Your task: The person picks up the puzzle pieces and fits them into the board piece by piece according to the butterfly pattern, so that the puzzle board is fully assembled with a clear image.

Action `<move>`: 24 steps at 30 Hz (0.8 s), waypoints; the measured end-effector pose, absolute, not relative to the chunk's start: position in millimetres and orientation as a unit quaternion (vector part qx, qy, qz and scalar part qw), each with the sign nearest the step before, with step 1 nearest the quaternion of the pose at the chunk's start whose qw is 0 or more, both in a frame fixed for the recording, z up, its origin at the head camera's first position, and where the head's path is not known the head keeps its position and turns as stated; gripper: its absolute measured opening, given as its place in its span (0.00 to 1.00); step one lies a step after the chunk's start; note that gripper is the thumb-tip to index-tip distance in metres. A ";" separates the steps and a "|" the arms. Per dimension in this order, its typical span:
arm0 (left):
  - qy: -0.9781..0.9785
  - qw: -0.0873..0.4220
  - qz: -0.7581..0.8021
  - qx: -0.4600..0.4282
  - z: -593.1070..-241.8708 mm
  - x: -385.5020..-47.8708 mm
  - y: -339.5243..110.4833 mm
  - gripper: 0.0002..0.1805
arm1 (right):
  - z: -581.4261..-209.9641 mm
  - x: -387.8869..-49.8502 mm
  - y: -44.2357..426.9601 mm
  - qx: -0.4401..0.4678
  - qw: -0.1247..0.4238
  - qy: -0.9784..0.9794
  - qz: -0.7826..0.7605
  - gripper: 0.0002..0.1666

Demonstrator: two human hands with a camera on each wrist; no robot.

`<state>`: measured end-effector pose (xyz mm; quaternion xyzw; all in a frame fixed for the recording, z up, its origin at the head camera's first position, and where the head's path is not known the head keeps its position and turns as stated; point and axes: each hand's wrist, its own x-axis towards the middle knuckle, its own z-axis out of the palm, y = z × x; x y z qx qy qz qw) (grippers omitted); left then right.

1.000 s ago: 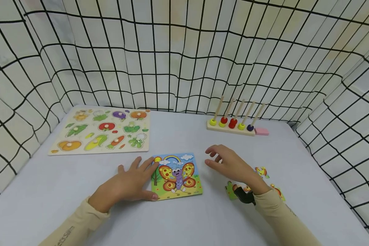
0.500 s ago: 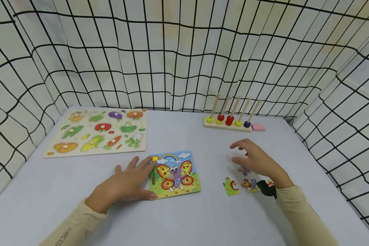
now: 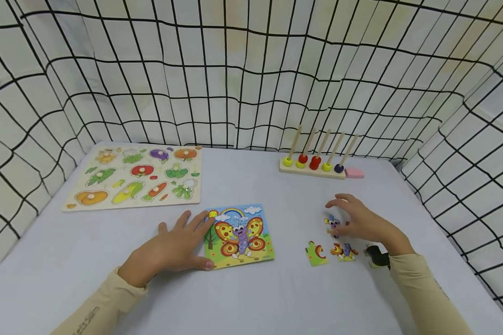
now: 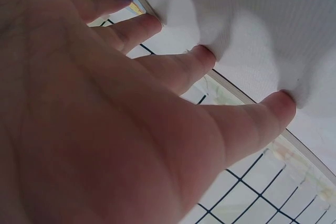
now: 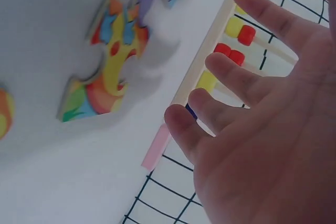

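The left hand point(image 3: 172, 249), fingers spread, rested at the left edge of the butterfly board point(image 3: 241, 237); the right hand point(image 3: 366, 225), fingers apart, hung near loose pieces point(image 3: 343, 251) right of it. The board's picture looked whole, seams too small to tell; the loose pieces seemingly remained to be fitted.

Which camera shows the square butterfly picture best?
The head view: the butterfly picture shows nearly whole, with the left hand at its edge. The left wrist view has only a sliver; the right wrist view, none.
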<state>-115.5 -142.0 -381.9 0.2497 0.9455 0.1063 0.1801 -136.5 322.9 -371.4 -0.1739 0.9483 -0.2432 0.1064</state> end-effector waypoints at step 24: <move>0.945 0.181 0.110 0.250 -379.2 -115.5 -141.7 0.60 | -383.1 -137.7 326.4 -0.183 0.131 0.943 -0.245 0.23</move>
